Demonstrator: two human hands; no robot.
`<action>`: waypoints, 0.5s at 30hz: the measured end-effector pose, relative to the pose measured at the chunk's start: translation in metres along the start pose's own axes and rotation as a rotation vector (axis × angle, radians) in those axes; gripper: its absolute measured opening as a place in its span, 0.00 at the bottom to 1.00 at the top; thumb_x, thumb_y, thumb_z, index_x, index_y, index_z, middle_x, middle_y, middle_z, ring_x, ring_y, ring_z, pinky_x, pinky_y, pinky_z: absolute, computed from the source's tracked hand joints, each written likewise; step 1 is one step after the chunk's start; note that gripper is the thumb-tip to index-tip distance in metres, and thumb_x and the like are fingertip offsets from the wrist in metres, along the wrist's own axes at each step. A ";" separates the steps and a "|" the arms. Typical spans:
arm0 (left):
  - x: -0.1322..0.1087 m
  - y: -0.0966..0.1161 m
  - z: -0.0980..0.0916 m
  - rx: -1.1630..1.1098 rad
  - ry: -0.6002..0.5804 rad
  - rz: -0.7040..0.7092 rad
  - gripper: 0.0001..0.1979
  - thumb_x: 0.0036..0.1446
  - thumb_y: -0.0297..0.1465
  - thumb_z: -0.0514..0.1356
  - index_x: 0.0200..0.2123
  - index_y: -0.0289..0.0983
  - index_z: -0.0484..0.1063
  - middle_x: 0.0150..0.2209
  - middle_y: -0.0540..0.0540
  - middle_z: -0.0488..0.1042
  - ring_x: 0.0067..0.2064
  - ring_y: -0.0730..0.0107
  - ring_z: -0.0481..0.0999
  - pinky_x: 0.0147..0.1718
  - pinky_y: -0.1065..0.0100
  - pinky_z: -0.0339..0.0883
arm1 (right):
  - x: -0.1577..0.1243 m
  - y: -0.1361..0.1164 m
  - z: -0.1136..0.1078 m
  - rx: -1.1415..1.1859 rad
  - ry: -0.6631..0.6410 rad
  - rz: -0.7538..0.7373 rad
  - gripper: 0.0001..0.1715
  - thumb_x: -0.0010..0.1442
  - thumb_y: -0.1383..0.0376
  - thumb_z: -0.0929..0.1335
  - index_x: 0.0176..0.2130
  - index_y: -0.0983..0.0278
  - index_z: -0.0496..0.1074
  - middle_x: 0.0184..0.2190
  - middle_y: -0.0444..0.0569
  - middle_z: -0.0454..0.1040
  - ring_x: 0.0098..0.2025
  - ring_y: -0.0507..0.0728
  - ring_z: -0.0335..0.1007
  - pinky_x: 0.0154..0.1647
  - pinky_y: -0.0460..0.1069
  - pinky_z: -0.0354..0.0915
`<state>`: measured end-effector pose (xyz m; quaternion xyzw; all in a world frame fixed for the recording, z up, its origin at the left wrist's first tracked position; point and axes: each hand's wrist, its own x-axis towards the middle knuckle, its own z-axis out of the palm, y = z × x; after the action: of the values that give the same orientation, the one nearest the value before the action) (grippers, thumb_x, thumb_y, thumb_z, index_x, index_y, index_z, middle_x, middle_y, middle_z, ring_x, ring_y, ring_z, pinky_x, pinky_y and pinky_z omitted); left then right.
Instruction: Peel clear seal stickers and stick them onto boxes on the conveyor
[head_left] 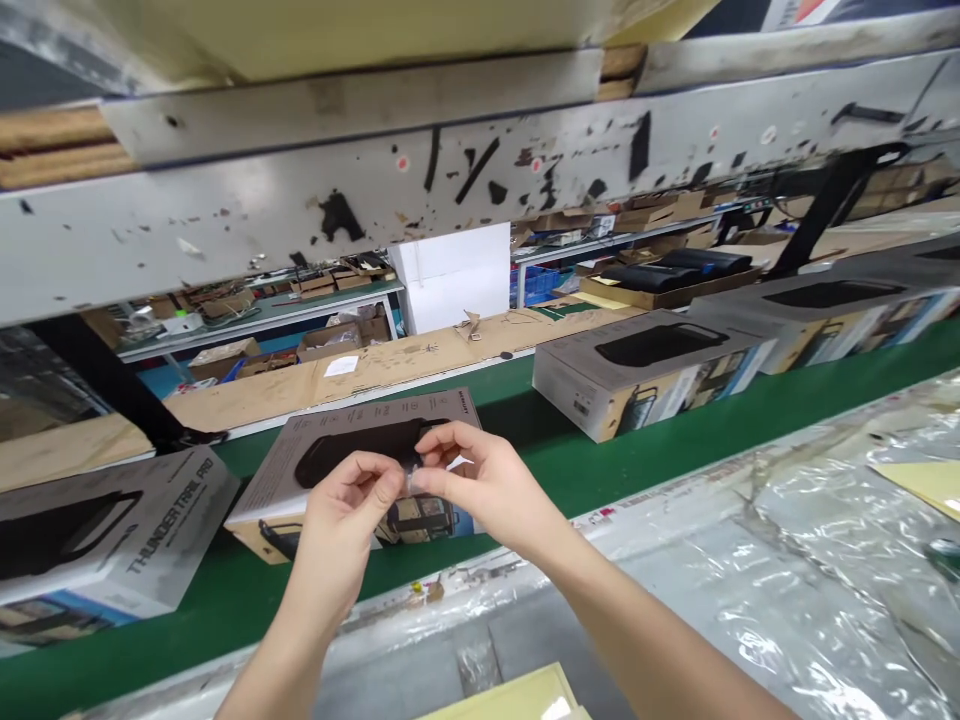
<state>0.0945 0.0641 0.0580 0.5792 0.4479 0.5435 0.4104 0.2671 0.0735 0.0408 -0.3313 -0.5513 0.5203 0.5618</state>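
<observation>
Pinching clear piece (pixel 412 479) (tiny), above printed box (pixel 339 440)

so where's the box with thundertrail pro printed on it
In the head view, the THUNDERTRAIL PRO box is at the left edge, partly cut off, on the green surface, just left of the carton behind the left hand.

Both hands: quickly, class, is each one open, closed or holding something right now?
Left hand: closed, pinching what looks like a small clear piece.
Right hand: closed, pinching the same small clear piece.
</observation>
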 end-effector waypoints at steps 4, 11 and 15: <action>-0.001 -0.002 -0.004 0.020 0.041 0.034 0.19 0.46 0.47 0.76 0.30 0.38 0.79 0.30 0.48 0.78 0.34 0.70 0.75 0.35 0.73 0.70 | -0.004 -0.004 0.001 0.021 -0.072 -0.021 0.13 0.54 0.58 0.74 0.36 0.64 0.76 0.33 0.45 0.76 0.38 0.53 0.71 0.39 0.48 0.66; 0.000 -0.002 -0.009 0.081 0.094 0.064 0.21 0.44 0.48 0.76 0.31 0.37 0.79 0.30 0.47 0.79 0.34 0.68 0.76 0.34 0.73 0.71 | -0.007 -0.003 0.004 0.130 -0.093 0.033 0.34 0.42 0.58 0.81 0.48 0.63 0.76 0.37 0.45 0.75 0.39 0.53 0.70 0.40 0.47 0.67; -0.001 -0.002 -0.009 0.107 0.090 0.079 0.19 0.46 0.45 0.76 0.32 0.37 0.80 0.32 0.46 0.80 0.35 0.67 0.77 0.36 0.71 0.72 | -0.008 -0.002 0.007 0.103 -0.072 0.025 0.11 0.49 0.61 0.76 0.32 0.65 0.76 0.28 0.43 0.74 0.33 0.51 0.67 0.36 0.47 0.64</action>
<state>0.0850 0.0634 0.0560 0.5927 0.4709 0.5600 0.3367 0.2620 0.0637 0.0420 -0.2899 -0.5395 0.5663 0.5515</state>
